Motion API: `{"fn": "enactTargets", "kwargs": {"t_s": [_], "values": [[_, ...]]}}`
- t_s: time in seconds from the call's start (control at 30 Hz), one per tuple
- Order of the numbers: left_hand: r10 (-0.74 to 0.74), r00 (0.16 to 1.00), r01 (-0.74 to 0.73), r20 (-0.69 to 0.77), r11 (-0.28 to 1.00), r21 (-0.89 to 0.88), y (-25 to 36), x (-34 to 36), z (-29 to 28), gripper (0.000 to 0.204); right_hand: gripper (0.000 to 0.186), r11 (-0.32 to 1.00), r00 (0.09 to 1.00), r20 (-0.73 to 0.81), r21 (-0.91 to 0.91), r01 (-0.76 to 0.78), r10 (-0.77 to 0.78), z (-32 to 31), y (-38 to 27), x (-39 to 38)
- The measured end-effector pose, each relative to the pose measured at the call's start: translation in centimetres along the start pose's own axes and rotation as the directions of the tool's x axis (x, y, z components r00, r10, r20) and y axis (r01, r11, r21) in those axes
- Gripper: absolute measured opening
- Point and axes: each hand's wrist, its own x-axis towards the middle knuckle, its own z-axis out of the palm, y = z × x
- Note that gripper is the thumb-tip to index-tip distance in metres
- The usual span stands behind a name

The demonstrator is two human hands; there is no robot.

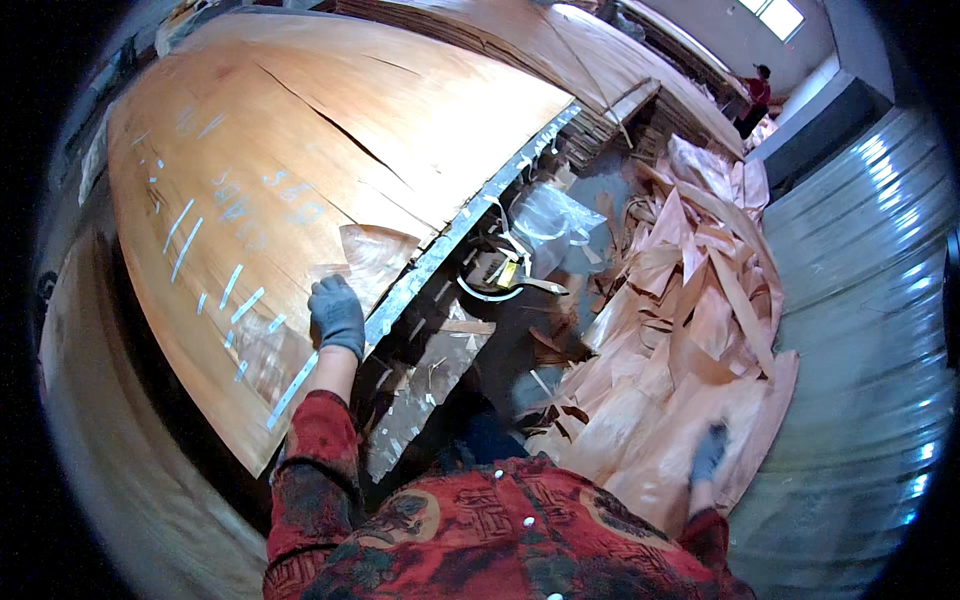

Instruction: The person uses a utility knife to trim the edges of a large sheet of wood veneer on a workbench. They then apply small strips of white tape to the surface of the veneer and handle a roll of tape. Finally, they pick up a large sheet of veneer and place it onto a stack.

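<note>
My left hand point(337, 314), in a grey glove, is at the near right part of a large veneer sheet point(330, 110). Its fingers are curled at the edge of a loose brownish piece of veneer point(380, 255), which lies over a crack by the sheet's right edge. White tape strips point(232, 287) and pale blue chalk marks dot the sheet, and a long dark split runs across it. My right hand point(709, 452), also gloved, is low over the near right part of a heap of veneer scraps point(665, 370). Motion blur hides what its fingers do.
A metal strip point(435, 258) edges the sheet. Beside it are a round container point(488, 292) with a brush point(543, 286) across its rim and clear plastic point(555, 215). Stacked veneer point(600, 140) stands beyond. Ribbed sheeting point(860, 330) is at right; a person point(757, 100) is far off.
</note>
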Motion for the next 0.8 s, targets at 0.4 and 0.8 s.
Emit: {"fn": "enactTargets", "kwargs": {"t_s": [0.4,0.8], "values": [[0.016,0.999,0.0,0.048,0.949,-0.314,-1.6,-0.6,-2.5,0.037,0.031,0.483,0.195,0.538,0.469,0.739,-0.82,48.0,-51.7,7.3],[-0.069,0.998,0.058,-0.007,0.886,-0.46,-2.2,0.0,-2.4,0.034,0.043,0.445,-0.097,0.728,0.513,0.734,-0.678,49.0,-54.3,1.4]]}}
